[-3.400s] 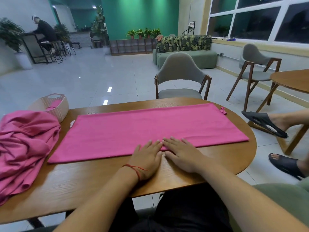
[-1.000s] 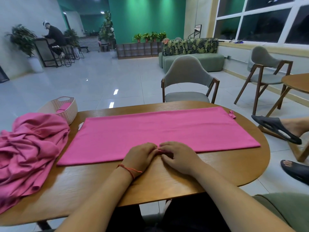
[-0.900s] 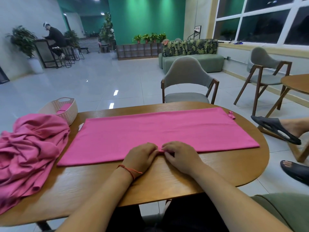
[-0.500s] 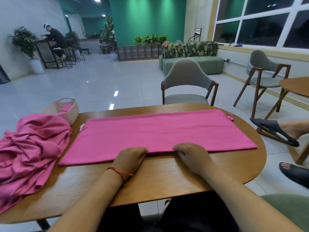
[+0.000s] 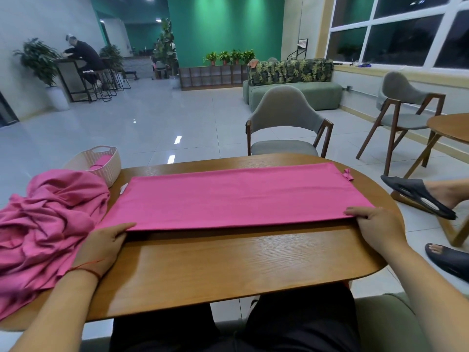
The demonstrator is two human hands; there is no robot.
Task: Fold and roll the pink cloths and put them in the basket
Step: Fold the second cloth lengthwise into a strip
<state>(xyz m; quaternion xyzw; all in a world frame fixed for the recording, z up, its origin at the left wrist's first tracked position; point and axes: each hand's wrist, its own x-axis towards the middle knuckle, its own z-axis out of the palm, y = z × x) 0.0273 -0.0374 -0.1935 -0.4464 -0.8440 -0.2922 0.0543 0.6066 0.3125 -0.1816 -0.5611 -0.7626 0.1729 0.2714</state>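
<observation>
- Where the near edge of the flat pink cloth ends, left of centre in the frame, the left hand has its grip on the corner, with the thumb lying on top and the fingers tucked beneath
- At the right end of that same edge the right hand takes the other corner with a like grip, thumb over and fingers under
- Between the two hands the near edge sits slightly off the counter, with a dark shadow under it; the rest of the cloth lies smooth and long across the middle of the frame
- A red string circles the left wrist
- Just beside the left hand, a crumpled heap of pink cloths fills the left edge of the frame
- Behind the heap, at the counter's upper left, stands the basket with a rolled pink cloth inside
- Beyond the counter stands a grey chair; at the right edge are another person's feet in dark slippers
</observation>
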